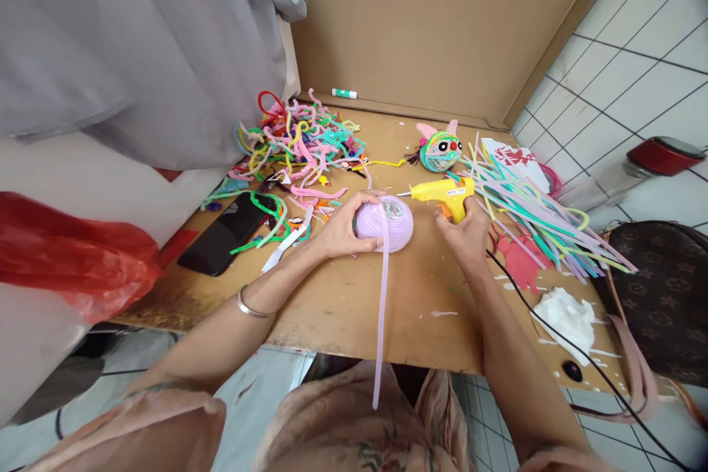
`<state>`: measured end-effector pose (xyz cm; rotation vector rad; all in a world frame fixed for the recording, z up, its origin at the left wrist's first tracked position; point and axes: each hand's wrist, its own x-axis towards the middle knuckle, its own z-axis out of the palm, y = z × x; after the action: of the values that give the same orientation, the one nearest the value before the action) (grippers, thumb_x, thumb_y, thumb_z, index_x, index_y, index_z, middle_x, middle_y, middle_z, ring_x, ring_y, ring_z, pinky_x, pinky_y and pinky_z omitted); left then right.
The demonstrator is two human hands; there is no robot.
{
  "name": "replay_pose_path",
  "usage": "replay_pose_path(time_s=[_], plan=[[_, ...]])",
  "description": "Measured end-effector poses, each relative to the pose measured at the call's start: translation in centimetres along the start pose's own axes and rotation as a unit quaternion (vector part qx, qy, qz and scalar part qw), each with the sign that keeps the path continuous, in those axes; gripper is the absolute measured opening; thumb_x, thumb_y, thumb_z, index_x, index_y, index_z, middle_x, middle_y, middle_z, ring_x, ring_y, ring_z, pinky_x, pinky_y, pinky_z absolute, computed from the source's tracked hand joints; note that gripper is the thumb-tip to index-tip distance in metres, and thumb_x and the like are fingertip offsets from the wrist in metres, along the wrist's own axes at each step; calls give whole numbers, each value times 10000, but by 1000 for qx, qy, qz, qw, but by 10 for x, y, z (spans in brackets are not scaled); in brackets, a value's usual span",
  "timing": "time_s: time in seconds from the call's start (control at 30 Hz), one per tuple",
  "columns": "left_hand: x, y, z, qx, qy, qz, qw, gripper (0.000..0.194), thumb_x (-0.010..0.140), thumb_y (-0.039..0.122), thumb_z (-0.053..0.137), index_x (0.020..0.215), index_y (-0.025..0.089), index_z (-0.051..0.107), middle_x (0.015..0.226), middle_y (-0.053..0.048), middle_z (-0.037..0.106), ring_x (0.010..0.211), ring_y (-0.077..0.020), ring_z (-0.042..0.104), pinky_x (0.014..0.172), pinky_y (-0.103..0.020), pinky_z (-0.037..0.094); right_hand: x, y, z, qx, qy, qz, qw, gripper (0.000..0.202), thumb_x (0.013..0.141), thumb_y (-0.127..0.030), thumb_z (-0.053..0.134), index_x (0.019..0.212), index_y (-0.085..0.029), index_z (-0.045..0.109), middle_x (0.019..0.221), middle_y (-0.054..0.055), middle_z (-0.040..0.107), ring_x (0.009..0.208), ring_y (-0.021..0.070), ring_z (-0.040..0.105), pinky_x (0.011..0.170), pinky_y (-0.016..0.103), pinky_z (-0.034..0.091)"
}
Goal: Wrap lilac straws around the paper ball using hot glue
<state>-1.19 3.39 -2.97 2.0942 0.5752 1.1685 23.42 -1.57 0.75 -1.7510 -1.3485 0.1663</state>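
My left hand (354, 225) is closed around the left side of a lilac ball (402, 230) wound with fuzzy pipe cleaner. Its top shows a patch that is not covered in lilac. One lilac pipe cleaner (381, 317) runs over the ball and hangs down past the table's front edge. In my right hand (465, 230) is a yellow hot glue gun (442, 190), gripped by its handle, with the nozzle pointing left at the ball's upper right. Whether the nozzle touches the ball I cannot tell. Behind them stands a finished-looking striped ball (441, 150) with pink ears and eyes.
Tangled pipe cleaners (310, 136) are heaped at the back left, near a black phone (226, 234). Straight pipe cleaners (531, 199) lie on the right. The glue gun's black cord (545, 317) crosses the right side, beside crumpled white tissue (567, 321) and a brown bag (664, 295).
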Motion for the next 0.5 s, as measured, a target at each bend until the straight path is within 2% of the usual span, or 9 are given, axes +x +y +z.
replay_pose_path(time_s=[0.13,0.3,0.5], plan=[[0,1,0,-2,1,-12,1000,631,675,414,820,1177,231,484,1428,-180,593,1359,-345,572,1153,-546,421,0,-1,1,44,-71,1,997,285,623,-464,613,768,-247,499,598,-38,538,547,155,475,560,294,393],[0,1,0,9,1,-8,1000,621,679,385,815,1179,229,482,1432,-185,592,1373,-346,562,1161,-558,408,0,-2,1,32,-45,25,998,307,602,-475,626,749,-253,473,598,-44,536,541,145,446,556,293,384],[0,0,0,1,-3,-12,1000,635,674,389,821,1185,229,480,1443,-185,586,1372,-344,567,1153,-552,421,-3,-9,-1,46,-72,6,996,300,599,-472,612,742,-255,462,610,-37,520,553,138,424,563,291,379]])
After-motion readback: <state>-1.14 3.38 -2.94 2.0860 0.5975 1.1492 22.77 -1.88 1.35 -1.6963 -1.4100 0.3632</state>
